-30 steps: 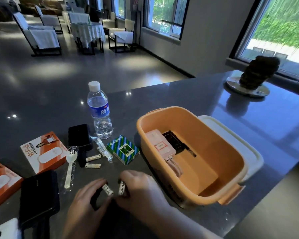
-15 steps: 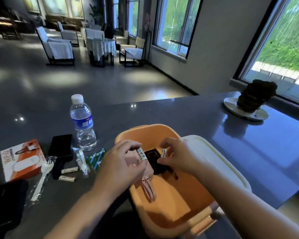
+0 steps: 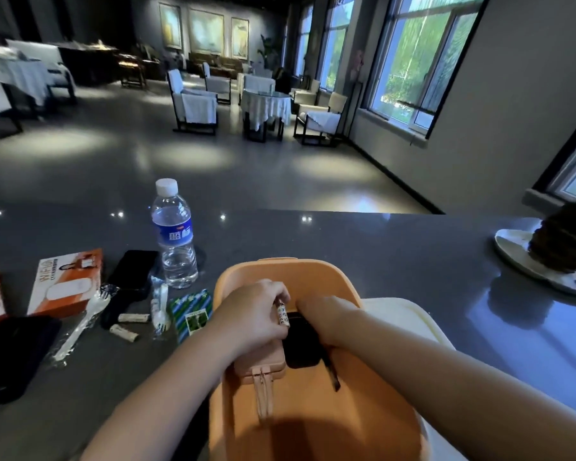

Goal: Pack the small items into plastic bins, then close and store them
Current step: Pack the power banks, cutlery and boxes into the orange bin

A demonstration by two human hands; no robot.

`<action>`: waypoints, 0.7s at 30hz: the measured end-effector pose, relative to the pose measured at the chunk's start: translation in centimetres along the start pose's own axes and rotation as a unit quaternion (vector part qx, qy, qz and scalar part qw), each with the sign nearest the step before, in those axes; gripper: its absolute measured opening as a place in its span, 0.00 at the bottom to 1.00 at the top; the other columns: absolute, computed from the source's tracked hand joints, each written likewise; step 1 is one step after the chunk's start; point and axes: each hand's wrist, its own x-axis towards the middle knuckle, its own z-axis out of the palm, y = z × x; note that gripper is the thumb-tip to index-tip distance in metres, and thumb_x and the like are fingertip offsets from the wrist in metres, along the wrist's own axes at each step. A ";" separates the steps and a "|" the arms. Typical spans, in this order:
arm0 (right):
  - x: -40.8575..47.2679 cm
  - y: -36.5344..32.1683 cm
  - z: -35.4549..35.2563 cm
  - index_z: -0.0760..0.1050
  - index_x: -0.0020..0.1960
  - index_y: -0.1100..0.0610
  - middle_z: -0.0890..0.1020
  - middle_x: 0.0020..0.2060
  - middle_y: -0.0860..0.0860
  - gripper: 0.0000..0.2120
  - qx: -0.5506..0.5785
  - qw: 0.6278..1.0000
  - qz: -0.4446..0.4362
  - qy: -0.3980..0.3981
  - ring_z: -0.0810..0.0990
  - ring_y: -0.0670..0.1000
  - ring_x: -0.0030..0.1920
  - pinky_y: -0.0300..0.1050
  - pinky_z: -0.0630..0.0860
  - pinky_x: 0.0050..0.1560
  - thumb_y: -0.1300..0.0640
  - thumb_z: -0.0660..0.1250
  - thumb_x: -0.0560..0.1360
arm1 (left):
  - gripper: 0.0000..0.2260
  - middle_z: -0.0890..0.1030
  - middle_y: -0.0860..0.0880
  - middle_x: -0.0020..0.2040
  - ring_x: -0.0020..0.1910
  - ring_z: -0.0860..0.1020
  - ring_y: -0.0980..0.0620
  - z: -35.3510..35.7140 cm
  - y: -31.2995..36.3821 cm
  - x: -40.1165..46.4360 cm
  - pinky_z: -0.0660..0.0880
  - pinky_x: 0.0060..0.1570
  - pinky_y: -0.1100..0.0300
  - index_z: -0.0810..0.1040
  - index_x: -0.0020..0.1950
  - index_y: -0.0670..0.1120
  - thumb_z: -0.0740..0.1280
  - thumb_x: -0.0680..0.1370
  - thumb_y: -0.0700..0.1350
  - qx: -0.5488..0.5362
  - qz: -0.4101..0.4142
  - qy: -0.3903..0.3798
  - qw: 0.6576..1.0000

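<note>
An orange plastic bin (image 3: 313, 424) stands on the dark counter in front of me, with its cream lid (image 3: 409, 321) lying under it to the right. Inside lie a pink case (image 3: 263, 364) with a strap and a black device (image 3: 301, 344). My left hand (image 3: 250, 317) is down in the bin and grips a small patterned tube (image 3: 282, 313). My right hand (image 3: 326, 316) is curled beside it over the black device; what it holds is hidden. Two more small tubes (image 3: 128, 324) lie on the counter to the left.
Left of the bin lie a green striped box (image 3: 192, 314), a wrapped plastic fork (image 3: 84, 322), a water bottle (image 3: 175, 234), an orange-white box (image 3: 67, 281), a black case (image 3: 133, 271) and a dark pouch (image 3: 14, 354). A plate with a dark object (image 3: 559, 247) stands far right.
Both hands lifted small tubes from the counter and have moved right and down into the bin, lower than half a second ago. My head has tilted up toward the room.
</note>
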 end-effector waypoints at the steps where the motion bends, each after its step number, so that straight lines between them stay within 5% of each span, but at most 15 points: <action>1: 0.2 -0.1 0.1 0.70 0.63 0.57 0.78 0.58 0.55 0.14 -0.002 1.000 -0.009 -0.009 0.79 0.56 0.57 0.54 0.77 0.58 0.62 0.64 0.78 | 0.16 0.76 0.56 0.51 0.51 0.74 0.55 0.0 0.0 0.0 0.73 0.50 0.57 0.76 0.53 0.54 0.70 0.66 0.48 0.013 0.005 -0.005 1.000; 5: -0.1 0.2 -0.1 0.69 0.64 0.56 0.78 0.58 0.55 0.15 0.001 1.000 -0.024 0.011 0.79 0.56 0.56 0.51 0.77 0.57 0.61 0.64 0.78 | 0.16 0.76 0.56 0.50 0.50 0.74 0.55 0.3 0.1 -0.2 0.74 0.49 0.55 0.75 0.53 0.55 0.69 0.66 0.47 0.042 0.007 -0.022 0.999; 9: -2.4 1.4 -0.8 0.69 0.62 0.50 0.80 0.51 0.48 0.17 0.120 0.977 -0.015 0.177 0.79 0.52 0.45 0.40 0.70 0.37 0.59 0.64 0.75 | 0.16 0.77 0.55 0.49 0.49 0.75 0.54 0.4 0.3 0.2 0.74 0.49 0.55 0.75 0.52 0.54 0.70 0.65 0.50 0.040 -0.006 -0.027 0.999; 12: -5.0 1.5 -0.5 0.71 0.55 0.41 0.80 0.47 0.39 0.15 0.370 0.873 0.047 0.313 0.78 0.43 0.43 0.37 0.69 0.38 0.57 0.63 0.72 | 0.16 0.77 0.55 0.48 0.48 0.76 0.54 0.7 1.2 1.4 0.75 0.49 0.54 0.76 0.51 0.55 0.73 0.65 0.51 0.007 -0.038 -0.029 0.999; 17: -6.3 1.1 -0.3 0.73 0.47 0.42 0.83 0.41 0.41 0.14 0.598 0.708 0.053 0.371 0.79 0.39 0.35 0.27 0.70 0.32 0.60 0.63 0.68 | 0.14 0.79 0.52 0.47 0.46 0.78 0.51 2.3 3.3 4.5 0.77 0.47 0.54 0.76 0.50 0.51 0.74 0.67 0.47 0.005 -0.031 -0.083 0.996; 21: -6.1 1.3 -0.1 0.74 0.48 0.43 0.83 0.40 0.42 0.16 0.599 0.707 0.061 0.371 0.79 0.39 0.36 0.27 0.71 0.32 0.64 0.65 0.70 | 0.13 0.81 0.47 0.46 0.45 0.79 0.47 4.0 3.6 5.8 0.77 0.44 0.54 0.76 0.50 0.46 0.73 0.68 0.46 0.036 -0.019 -0.117 0.992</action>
